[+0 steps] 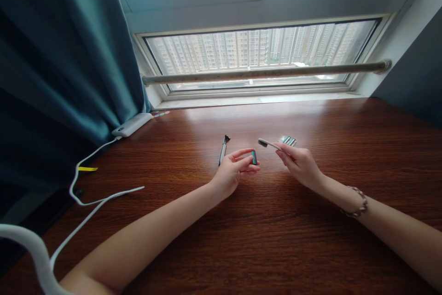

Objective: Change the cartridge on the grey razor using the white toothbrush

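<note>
Between the fingers and thumb of my left hand (235,170) is a small razor cartridge (254,157), dark with a green strip, held above the table. My right hand (299,164) grips a white toothbrush (269,143) by its handle, its dark-bristled head pointing left toward the cartridge but apart from it. Just beyond my left hand lies a razor handle (223,150), silver and black, its lower end close to the hand. Behind my right hand, a clear pack of razor cartridges (287,140) rests on the table, partly hidden by the fingers.
The brown wood-grain table (193,249) reaches to the window sill. A white power bank (132,124) with a white cable (98,200) sits at the left by the blue curtain (103,55). A yellow strip (88,169) lies nearby. A metal rail (265,74) crosses the window.
</note>
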The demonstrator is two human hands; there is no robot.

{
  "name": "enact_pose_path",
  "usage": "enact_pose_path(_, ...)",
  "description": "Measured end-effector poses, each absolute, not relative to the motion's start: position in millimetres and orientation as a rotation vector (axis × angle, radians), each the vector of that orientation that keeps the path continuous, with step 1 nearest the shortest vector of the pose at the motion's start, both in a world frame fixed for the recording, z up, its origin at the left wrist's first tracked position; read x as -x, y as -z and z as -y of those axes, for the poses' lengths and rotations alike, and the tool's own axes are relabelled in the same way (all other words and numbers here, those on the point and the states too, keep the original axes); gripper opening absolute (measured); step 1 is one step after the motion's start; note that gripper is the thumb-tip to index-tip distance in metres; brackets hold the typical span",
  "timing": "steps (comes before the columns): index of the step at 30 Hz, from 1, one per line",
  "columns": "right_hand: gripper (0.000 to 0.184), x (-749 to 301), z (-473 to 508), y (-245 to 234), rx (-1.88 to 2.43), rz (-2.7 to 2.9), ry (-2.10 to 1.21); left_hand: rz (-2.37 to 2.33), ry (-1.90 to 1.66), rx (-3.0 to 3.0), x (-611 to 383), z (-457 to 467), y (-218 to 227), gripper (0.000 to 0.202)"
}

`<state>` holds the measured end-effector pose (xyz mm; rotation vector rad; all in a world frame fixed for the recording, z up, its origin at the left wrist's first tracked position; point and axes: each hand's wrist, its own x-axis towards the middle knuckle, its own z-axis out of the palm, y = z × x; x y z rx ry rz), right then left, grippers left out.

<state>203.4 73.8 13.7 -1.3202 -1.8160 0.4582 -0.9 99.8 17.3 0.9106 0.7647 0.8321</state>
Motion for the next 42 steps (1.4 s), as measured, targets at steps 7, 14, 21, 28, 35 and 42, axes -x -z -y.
enact_pose_path(7, 0.031, -206, -73, -8, 1.397, 2.043, -0.178, -0.713, -0.879, -0.926, 2, -102, -21, 0.047)
enact_pose_path(14, 0.030, -201, -71, -4, 1.359, 2.010, -0.292, -0.701, -0.913, -1.005, 2, -100, -25, 0.047)
enact_pose_path(21, 0.027, -199, -71, 0, 1.319, 1.974, -0.320, -0.654, -0.946, -0.998, 1, -101, -22, 0.052)
enact_pose_path(28, 0.027, -200, -69, 1, 1.214, 2.050, -0.225, -0.653, -0.984, -1.135, 2, -104, -14, 0.043)
enact_pose_path(35, 0.022, -203, -71, 0, 1.278, 2.029, -0.129, -0.729, -0.996, -1.237, 3, -105, -13, 0.044)
enact_pose_path(42, 0.023, -203, -71, 2, 1.249, 2.013, -0.182, -0.697, -0.990, -1.210, 3, -106, -12, 0.040)
